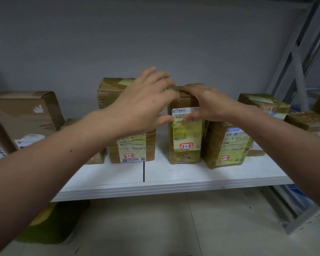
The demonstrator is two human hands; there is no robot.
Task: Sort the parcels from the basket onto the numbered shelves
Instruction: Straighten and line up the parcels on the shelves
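A tall tape-wrapped cardboard parcel marked 3-1-7 point(186, 139) stands upright on the white shelf point(155, 186), between the parcel marked 3-1-6 point(135, 146) and the parcel marked 3-1-8 point(227, 145). My left hand point(146, 102) grips its top left corner, fingers over the top and thumb on the front label. My right hand point(205, 104) grips the top right corner the same way, with its thumb on the label. The basket is out of view.
A large brown box point(24, 111) and a small low parcel point(98, 157) sit on the shelf's left. More parcels, one marked 3-1-9 point(264, 104), lie to the right by the grey shelf upright point(299, 71). A green-yellow bag point(50, 224) lies under the shelf.
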